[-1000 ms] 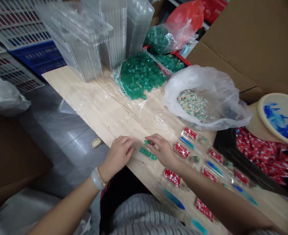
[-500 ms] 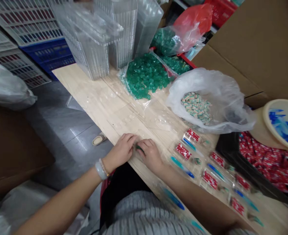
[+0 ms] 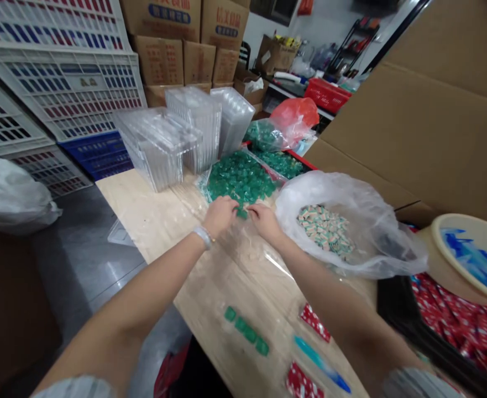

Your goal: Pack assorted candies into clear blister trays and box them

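- While the left hand (image 3: pixel 220 215) curled by the green pile (image 3: pixel 243 174), I couldn't tell if it held anything.
- Right hand (image 3: pixel 265 222) was near it, fingertips pinched close, hold too blurry to call.
- Row of green pieces (image 3: pixel 247 331) lay near a red packet (image 3: pixel 315 322).

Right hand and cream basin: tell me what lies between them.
The white plastic bag of small pieces lies between the right hand and the cream basin, in the head view.

Table (image 3: pixel 164 221) stretches free left of the fingers (image 3: pixel 229 204); white bag (image 3: pixel 378 229) blocks right.
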`<state>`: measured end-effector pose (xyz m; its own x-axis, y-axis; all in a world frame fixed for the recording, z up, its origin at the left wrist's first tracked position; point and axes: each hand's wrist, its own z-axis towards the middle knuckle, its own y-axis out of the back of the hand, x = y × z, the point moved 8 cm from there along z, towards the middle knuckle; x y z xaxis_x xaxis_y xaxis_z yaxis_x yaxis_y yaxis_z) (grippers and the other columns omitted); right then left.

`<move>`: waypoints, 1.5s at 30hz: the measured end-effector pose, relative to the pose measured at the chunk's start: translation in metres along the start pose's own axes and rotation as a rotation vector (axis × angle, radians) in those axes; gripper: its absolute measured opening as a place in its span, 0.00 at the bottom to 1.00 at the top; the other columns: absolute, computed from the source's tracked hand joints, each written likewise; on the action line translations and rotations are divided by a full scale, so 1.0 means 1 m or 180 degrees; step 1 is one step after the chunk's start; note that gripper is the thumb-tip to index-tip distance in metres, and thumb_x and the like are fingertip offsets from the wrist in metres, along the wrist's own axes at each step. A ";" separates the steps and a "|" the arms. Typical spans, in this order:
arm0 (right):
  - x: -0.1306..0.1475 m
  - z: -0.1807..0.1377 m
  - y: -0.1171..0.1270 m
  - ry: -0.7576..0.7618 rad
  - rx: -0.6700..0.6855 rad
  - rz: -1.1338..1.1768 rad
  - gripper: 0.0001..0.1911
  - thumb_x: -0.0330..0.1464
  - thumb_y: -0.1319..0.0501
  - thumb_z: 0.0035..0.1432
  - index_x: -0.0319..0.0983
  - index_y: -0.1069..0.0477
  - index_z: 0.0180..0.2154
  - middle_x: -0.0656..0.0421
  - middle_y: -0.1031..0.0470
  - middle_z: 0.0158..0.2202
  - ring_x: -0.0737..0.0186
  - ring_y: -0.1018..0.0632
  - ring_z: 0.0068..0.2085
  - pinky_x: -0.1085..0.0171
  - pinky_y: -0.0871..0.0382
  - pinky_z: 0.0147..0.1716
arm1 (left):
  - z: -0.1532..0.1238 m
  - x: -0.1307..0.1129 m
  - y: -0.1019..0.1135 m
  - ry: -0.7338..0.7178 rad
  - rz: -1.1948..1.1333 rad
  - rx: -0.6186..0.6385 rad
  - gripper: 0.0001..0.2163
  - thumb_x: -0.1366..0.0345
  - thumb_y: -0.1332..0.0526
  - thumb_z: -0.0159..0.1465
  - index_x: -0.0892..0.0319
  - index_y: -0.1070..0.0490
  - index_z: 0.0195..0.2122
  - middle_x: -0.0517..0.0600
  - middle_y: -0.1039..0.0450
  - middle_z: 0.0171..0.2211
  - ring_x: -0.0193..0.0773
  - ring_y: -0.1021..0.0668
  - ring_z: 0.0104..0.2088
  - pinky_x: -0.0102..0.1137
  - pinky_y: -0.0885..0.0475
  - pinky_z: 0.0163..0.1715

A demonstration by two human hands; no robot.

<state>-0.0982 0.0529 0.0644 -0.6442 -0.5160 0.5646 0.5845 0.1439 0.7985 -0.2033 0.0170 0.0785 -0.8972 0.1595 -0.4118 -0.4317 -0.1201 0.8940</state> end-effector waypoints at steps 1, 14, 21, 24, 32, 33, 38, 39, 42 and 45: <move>-0.004 0.016 -0.011 0.0069 0.0179 -0.0092 0.14 0.23 0.50 0.52 0.35 0.28 0.35 0.53 0.27 0.35 0.62 0.28 0.39 0.62 0.36 0.42 | 0.013 0.002 -0.012 0.0012 0.0133 0.0099 0.09 0.72 0.46 0.56 0.62 0.27 0.34 0.56 0.30 0.34 0.43 0.29 0.39 0.37 0.35 0.40; -0.058 0.055 -0.040 -0.0305 0.0779 -0.0371 0.10 0.24 0.40 0.45 0.34 0.30 0.34 0.56 0.31 0.31 0.64 0.30 0.33 0.66 0.36 0.35 | 0.026 0.050 -0.009 0.1227 -0.2292 -0.0179 0.12 0.70 0.41 0.51 0.63 0.33 0.38 0.48 0.31 0.27 0.33 0.29 0.28 0.28 0.35 0.29; -0.027 0.037 -0.011 -0.0323 0.0333 -0.0159 0.07 0.28 0.40 0.48 0.34 0.30 0.33 0.57 0.32 0.30 0.64 0.30 0.32 0.64 0.37 0.35 | -0.037 0.030 -0.017 0.2437 -0.5251 0.0219 0.07 0.74 0.45 0.56 0.64 0.32 0.35 0.49 0.29 0.28 0.27 0.27 0.26 0.23 0.34 0.26; 0.006 -0.025 -0.003 -0.0167 0.0519 0.0545 0.07 0.30 0.39 0.47 0.36 0.31 0.33 0.61 0.33 0.26 0.67 0.31 0.27 0.67 0.37 0.29 | -0.084 0.025 -0.012 0.2458 -0.5200 0.0261 0.05 0.72 0.41 0.54 0.66 0.29 0.32 0.50 0.28 0.30 0.26 0.28 0.26 0.22 0.33 0.28; 0.081 -0.179 -0.042 -0.0115 0.0937 0.0626 0.04 0.30 0.42 0.53 0.38 0.32 0.33 0.57 0.31 0.29 0.64 0.29 0.30 0.65 0.34 0.29 | -0.215 0.012 -0.022 0.3310 -0.4559 -0.0372 0.13 0.66 0.32 0.43 0.63 0.31 0.28 0.45 0.30 0.19 0.29 0.28 0.20 0.25 0.33 0.23; 0.086 -0.181 -0.048 -0.0073 0.0910 0.0379 0.03 0.30 0.43 0.53 0.38 0.32 0.32 0.55 0.31 0.30 0.62 0.29 0.32 0.63 0.34 0.30 | -0.224 0.010 -0.026 0.3365 -0.4602 -0.0437 0.13 0.66 0.31 0.42 0.63 0.33 0.26 0.44 0.30 0.18 0.29 0.28 0.20 0.25 0.34 0.23; 0.098 -0.178 -0.067 0.0185 0.1133 -0.0421 0.04 0.29 0.42 0.53 0.37 0.30 0.32 0.50 0.31 0.32 0.55 0.30 0.34 0.59 0.33 0.31 | -0.239 0.004 -0.037 0.3310 -0.4769 -0.0434 0.12 0.63 0.32 0.43 0.65 0.31 0.23 0.46 0.30 0.18 0.28 0.29 0.21 0.25 0.34 0.25; 0.098 -0.178 -0.066 0.0202 0.1152 -0.0392 0.06 0.30 0.42 0.53 0.36 0.30 0.34 0.50 0.31 0.33 0.55 0.30 0.35 0.58 0.32 0.32 | -0.239 0.004 -0.037 0.3290 -0.4790 -0.0427 0.11 0.63 0.32 0.44 0.65 0.31 0.23 0.46 0.30 0.18 0.28 0.29 0.21 0.25 0.35 0.25; 0.097 -0.181 -0.061 0.0180 0.1153 -0.0045 0.10 0.29 0.44 0.55 0.36 0.32 0.40 0.51 0.32 0.35 0.58 0.29 0.36 0.59 0.32 0.36 | -0.240 0.003 -0.036 0.3295 -0.4884 -0.0451 0.11 0.63 0.32 0.43 0.66 0.30 0.22 0.46 0.30 0.19 0.28 0.29 0.21 0.25 0.34 0.26; 0.094 -0.182 -0.053 0.0099 0.1107 0.0423 0.12 0.26 0.47 0.55 0.38 0.33 0.41 0.54 0.32 0.35 0.62 0.29 0.36 0.62 0.32 0.37 | -0.241 0.001 -0.033 0.3352 -0.5089 -0.0449 0.11 0.64 0.32 0.43 0.65 0.29 0.23 0.46 0.30 0.20 0.29 0.28 0.23 0.26 0.34 0.27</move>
<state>-0.0996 -0.1571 0.0367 -0.5557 -0.4982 0.6656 0.4561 0.4867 0.7450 -0.2119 -0.2152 0.0058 0.6211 -0.3776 -0.6868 -0.7440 -0.5596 -0.3651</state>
